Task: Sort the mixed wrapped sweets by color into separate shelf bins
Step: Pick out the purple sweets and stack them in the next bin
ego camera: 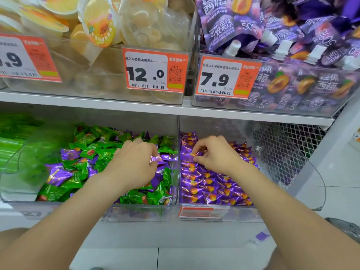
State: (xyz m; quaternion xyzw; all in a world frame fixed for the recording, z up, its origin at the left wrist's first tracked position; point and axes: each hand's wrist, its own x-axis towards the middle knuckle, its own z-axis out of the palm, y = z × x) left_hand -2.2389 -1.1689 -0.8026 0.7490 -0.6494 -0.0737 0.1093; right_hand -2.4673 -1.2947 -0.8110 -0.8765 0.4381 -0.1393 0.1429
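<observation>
At centre frame, the left hand [136,160] pinches a purple sweet [155,158] over the mixed bin [136,213] of green and purple wrappers. Just right of it, the right hand [216,154] pinches a second sweet [194,154] in the all-purple bin [243,214].

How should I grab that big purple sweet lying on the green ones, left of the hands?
Pinch the purple sweet by a flat crimped end, coming from above: it lies on top of the green sweets, uncovered, and its puffy middle looks slippery.
</observation>
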